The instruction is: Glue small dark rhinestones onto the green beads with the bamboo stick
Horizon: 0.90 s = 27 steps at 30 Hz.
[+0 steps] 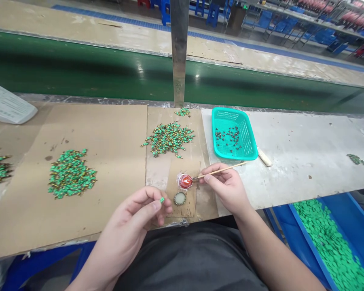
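Head view: left hand [130, 228] near, fingertips pinching small green piece [161, 199]. Right hand [226, 189] to right, fingers gripping wooden stick [221, 170], tip touching red-filled round dish [185, 181]. Gold-rimmed round piece [180, 198] just near dish, on cardboard sheet [157, 173]. Green-gold piece pile [169, 138] far. Teal plastic basket [230, 111] far right. Blue bin [303, 246] of green pieces near right.

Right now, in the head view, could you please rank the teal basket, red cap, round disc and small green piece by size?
Largest: teal basket. Then red cap and round disc, too alike to rank. Smallest: small green piece.
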Each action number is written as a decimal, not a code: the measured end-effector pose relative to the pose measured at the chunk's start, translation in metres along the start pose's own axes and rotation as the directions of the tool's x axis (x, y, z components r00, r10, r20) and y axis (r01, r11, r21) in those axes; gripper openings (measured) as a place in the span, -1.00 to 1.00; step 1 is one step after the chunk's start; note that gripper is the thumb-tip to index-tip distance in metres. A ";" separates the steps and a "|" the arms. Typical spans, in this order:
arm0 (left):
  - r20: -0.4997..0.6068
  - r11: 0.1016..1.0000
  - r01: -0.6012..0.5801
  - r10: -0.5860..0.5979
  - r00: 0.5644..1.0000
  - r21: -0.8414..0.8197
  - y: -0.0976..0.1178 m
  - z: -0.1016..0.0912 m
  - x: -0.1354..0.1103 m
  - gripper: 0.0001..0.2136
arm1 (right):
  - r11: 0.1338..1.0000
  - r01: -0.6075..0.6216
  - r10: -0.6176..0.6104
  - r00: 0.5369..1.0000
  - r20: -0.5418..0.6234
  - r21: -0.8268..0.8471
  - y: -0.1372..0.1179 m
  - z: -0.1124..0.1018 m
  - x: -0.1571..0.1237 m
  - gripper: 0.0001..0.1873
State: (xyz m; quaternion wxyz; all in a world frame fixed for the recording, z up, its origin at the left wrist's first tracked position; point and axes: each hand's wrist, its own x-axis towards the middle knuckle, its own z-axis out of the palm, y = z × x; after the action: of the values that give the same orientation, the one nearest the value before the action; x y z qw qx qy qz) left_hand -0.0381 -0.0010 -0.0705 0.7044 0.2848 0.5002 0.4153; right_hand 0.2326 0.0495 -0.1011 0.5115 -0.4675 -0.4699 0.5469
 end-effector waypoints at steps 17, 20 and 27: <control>-0.099 0.986 -0.143 0.135 0.986 -0.084 0.012 0.023 0.006 -0.72 | 0.990 0.102 -0.105 0.994 -0.018 -0.099 -0.035 0.000 -0.008 -0.86; -0.126 0.987 -0.145 0.135 0.983 -0.074 0.011 0.015 0.004 -0.71 | 0.990 0.074 -0.077 0.997 -0.021 -0.118 -0.026 -0.001 -0.002 -0.84; -0.139 0.991 -0.127 0.121 0.983 -0.035 0.009 0.017 0.005 -0.72 | 0.991 0.053 -0.056 0.998 -0.021 -0.126 -0.024 0.004 -0.001 -0.79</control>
State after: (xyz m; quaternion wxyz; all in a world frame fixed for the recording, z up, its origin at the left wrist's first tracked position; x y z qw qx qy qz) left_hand -0.0238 0.0082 -0.0592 0.6471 0.2709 0.5194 0.4879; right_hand 0.2313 0.0497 -0.0770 0.5015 -0.4923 -0.5099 0.4962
